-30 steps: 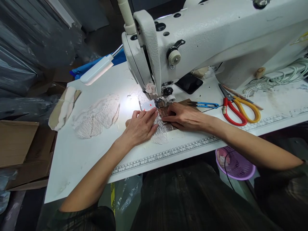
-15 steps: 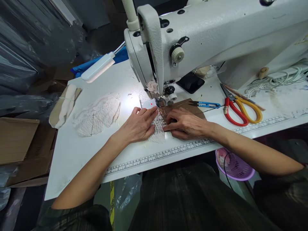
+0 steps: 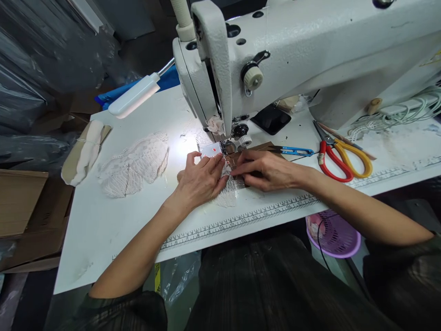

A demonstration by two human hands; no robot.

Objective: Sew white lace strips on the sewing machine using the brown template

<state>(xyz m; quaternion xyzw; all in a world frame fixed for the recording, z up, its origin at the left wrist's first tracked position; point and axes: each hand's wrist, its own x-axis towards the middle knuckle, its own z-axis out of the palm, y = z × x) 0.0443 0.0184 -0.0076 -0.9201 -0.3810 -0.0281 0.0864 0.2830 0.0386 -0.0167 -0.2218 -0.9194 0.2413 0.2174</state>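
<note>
Under the needle area of the white sewing machine (image 3: 227, 92), a piece of white lace (image 3: 225, 197) lies on the table, partly covered by my hands. My left hand (image 3: 201, 180) rests flat on the left side of the lace, its fingers stretched toward the presser foot (image 3: 227, 149). From the right, my right hand (image 3: 270, 170) pinches the lace edge between thumb and fingertips, close in front of the foot. Beneath that hand, a brown sheet (image 3: 263, 148) is partly hidden. Thread snips with blue handles (image 3: 296, 151) lie just beyond my right hand.
To the left are more white lace pieces (image 3: 132, 165) and a tied fabric bundle (image 3: 87, 151). A lamp (image 3: 134, 96) lights the needle area. Red-and-yellow scissors (image 3: 344, 156) and a black phone (image 3: 272, 119) lie right. A purple basket (image 3: 339, 239) stands below the table edge.
My right hand has shifted up and slightly left, its fingertips now gathered at the lace in front of the foot. My left hand stays on the lace. The view has shifted slightly.
</note>
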